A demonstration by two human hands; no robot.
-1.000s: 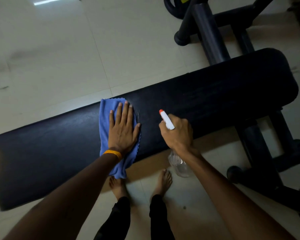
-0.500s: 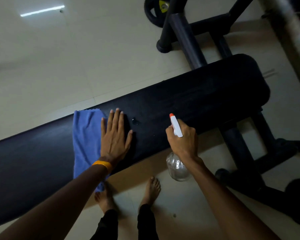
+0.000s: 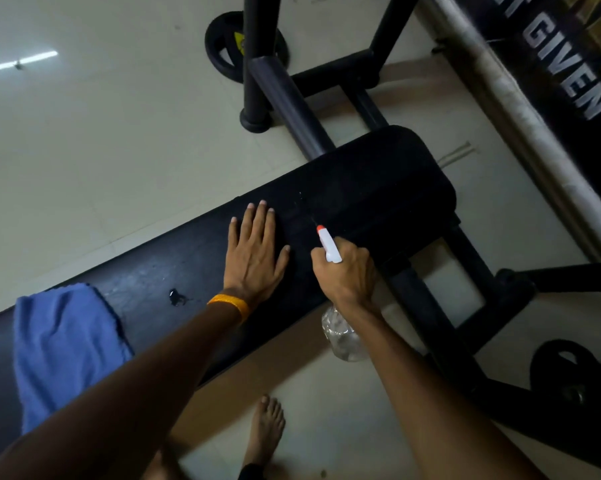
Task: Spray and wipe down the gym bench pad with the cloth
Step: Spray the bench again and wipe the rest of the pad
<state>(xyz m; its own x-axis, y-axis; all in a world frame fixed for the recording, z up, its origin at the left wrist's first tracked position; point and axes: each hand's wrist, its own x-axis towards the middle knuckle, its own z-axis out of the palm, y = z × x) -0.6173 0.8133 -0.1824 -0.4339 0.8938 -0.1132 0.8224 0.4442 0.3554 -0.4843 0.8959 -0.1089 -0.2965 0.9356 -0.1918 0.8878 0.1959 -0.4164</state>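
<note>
While a bare foot (image 3: 267, 432) is seen nearest on the pale floor (image 3: 84, 140), the blue cloth (image 3: 61, 351) is draped over the near-left part of the black bench pad (image 3: 378, 188), well apart from both hands. Further on, the left hand (image 3: 255, 256) is laid flat on the pad, fingers released and spread — an orange band (image 3: 230, 304) is worn at its wrist. Just right of it, the spray bottle (image 3: 340, 332) is gripped by the right hand (image 3: 347, 271), nozzle aimed at the far pad. A weight plate (image 3: 223, 46) is seen beyond.
</note>
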